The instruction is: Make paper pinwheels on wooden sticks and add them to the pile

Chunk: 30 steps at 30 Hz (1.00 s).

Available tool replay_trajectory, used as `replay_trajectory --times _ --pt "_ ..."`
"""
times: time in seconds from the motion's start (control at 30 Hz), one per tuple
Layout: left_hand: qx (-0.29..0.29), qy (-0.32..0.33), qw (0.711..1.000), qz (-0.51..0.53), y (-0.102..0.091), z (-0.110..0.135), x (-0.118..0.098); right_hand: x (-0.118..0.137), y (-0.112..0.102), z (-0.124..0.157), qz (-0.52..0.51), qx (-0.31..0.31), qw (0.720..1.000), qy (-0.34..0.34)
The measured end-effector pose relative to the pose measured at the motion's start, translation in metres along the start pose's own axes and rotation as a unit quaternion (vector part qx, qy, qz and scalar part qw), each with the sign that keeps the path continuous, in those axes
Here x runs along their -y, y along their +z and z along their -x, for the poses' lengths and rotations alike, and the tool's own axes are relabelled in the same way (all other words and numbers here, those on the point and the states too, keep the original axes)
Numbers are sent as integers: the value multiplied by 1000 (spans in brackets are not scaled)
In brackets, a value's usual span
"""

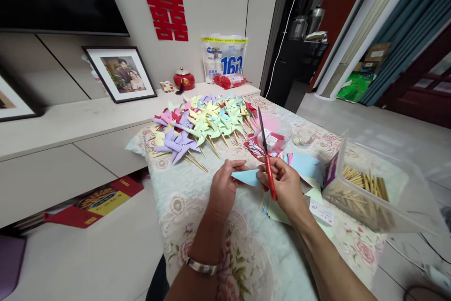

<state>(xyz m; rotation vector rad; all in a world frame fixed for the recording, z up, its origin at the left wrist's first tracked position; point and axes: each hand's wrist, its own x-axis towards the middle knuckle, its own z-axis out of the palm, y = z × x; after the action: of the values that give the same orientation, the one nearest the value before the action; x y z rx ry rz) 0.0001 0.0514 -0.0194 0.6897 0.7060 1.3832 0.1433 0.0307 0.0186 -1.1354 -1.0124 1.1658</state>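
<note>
Between my two hands, above the table, is a folded piece of light blue paper [246, 177]. My left hand [225, 186] pinches its left end between thumb and fingers. With my right hand [283, 180] I hold a pair of red-handled scissors [269, 172], blades together and pointing away from me; the same hand's fingertips touch the paper's right end. Beyond my hands lies a heap of paper pinwheels [180, 143] on wooden sticks, in purple, yellow, green, pink and red. Partly under my right wrist are stacked sheets of coloured paper [278, 210].
A clear plastic bin [366, 197] with wooden sticks stands on the right of the flowered tablecloth [197, 226]. Near the heap is a red-labelled packet [270, 140]. A small white box [321, 212] sits by my right forearm. Behind is a cabinet with a framed photo [121, 74].
</note>
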Motion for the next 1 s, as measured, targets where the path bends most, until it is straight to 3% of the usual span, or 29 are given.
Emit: replay_trajectory --times 0.1,0.33,0.47,0.67,0.9,1.0 --pt "9 -63 997 42 1 2 -4 3 -7 1 -50 28 997 45" --pt "138 -167 976 -17 0 7 6 2 -15 0 -75 81 993 31" --pt "175 -153 973 -3 -1 7 10 2 -15 2 -57 96 993 27" --pt "175 -139 975 1 -1 6 9 0 -11 6 -25 113 993 4" --pt "167 -127 977 23 -8 4 4 8 -11 17 -53 53 997 -19" --pt "160 -107 981 25 -11 3 1 9 -23 34 -72 65 995 3"
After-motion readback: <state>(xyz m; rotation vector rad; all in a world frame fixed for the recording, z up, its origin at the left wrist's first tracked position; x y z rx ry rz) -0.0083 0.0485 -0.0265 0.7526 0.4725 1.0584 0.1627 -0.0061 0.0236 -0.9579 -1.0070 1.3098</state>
